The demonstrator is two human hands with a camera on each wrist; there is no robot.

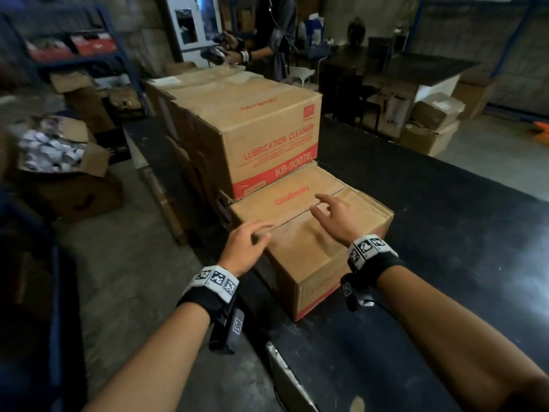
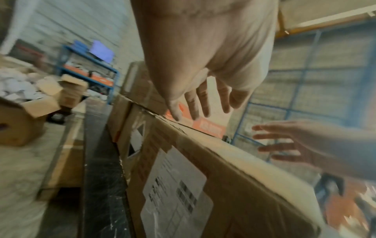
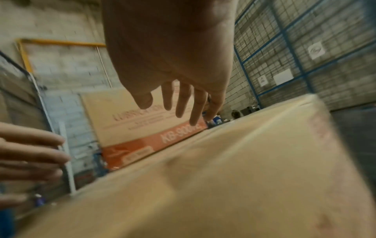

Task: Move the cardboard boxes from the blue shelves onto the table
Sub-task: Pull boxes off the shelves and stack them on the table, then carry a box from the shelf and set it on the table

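A low "Glodway" cardboard box [image 1: 303, 233] sits on the black table [image 1: 445, 263] near its left edge. Behind it stands a taller "LUBRICATION CLEANER" box [image 1: 261, 135], with more boxes in a row beyond. My left hand [image 1: 246, 242] hovers just above the low box's near left edge, fingers loosely spread, holding nothing. My right hand [image 1: 332, 215] hovers over the box top, fingers spread and empty. The left wrist view shows the left hand [image 2: 201, 103] above the box's labelled side [image 2: 175, 185]. The right wrist view shows the right hand [image 3: 183, 106] over the box top [image 3: 223, 185].
Blue shelves [image 1: 68, 49] with red items stand at the far left. An open carton of white packets [image 1: 56, 156] lies on the floor at left. Another person [image 1: 267, 40] stands behind the boxes. More cartons [image 1: 433, 126] are stacked at the far right.
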